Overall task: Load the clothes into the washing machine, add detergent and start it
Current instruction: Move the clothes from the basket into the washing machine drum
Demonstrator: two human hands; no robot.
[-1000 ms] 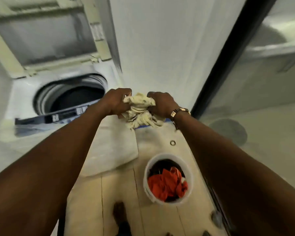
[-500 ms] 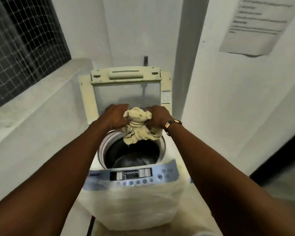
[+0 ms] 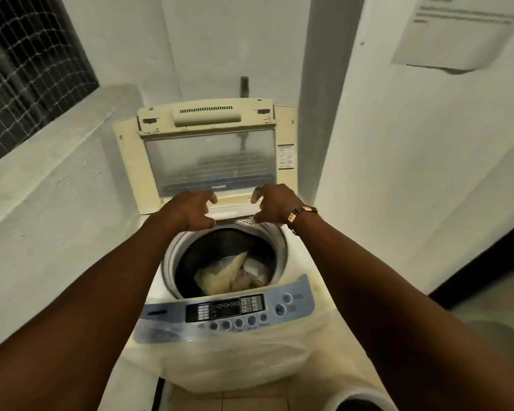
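Observation:
A top-loading washing machine stands in front of me with its lid raised against the wall. A cream cloth lies down in the dark drum, beside another pale piece. My left hand and my right hand hover above the far rim of the drum, both empty, fingers spread and curled. A watch sits on my right wrist. The blue control panel with buttons runs along the near edge, and clear plastic wrap covers the machine's front.
A grey concrete ledge runs along the left under a mesh window. White walls close in behind and to the right, with a paper notice taped up. The white rim of a bucket shows at the bottom right.
Both hands carried the bunched cream cloth from above the bucket to over the drum, then let it go. It now lies inside the drum and my hands are empty.

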